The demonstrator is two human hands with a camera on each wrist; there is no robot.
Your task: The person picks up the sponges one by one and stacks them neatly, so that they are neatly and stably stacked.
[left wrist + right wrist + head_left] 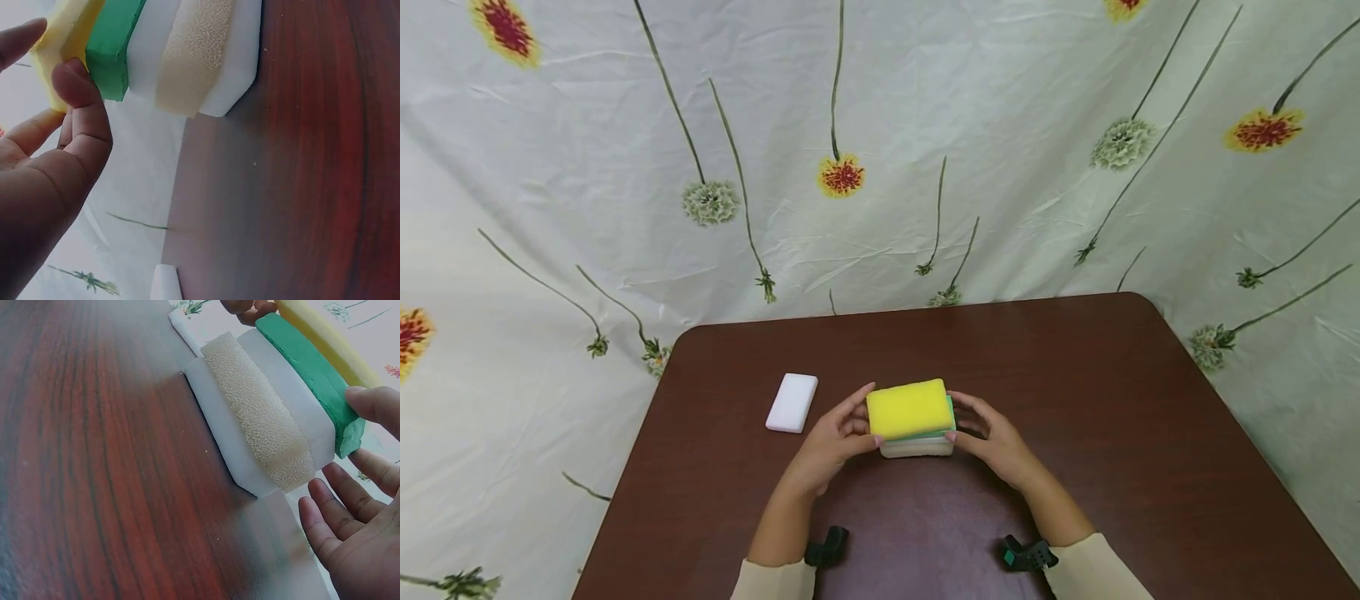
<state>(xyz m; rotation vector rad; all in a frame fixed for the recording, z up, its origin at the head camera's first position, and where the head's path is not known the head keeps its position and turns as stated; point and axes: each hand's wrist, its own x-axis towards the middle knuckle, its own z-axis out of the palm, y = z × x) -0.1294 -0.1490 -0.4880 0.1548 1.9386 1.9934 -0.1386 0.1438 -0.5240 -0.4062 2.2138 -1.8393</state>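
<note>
A stack of blocks stands on the table: white at the bottom, then a beige porous sponge (pixel 262 419), another white block (pixel 294 394), a green block (pixel 312 375) and a yellow sponge (pixel 910 408) on top. My left hand (pixel 835 442) pinches the yellow sponge's left end between thumb and fingers, as the left wrist view shows. At the other end my right hand (pixel 996 442) has its thumb and index finger on the green block's end; its other fingers are spread beside the white block.
A separate white block (pixel 792 402) lies on the brown table (pixel 1037 358), left of the stack. Behind the table hangs a white cloth (pixel 1030 167) with a flower print. Each wrist wears a dark strap.
</note>
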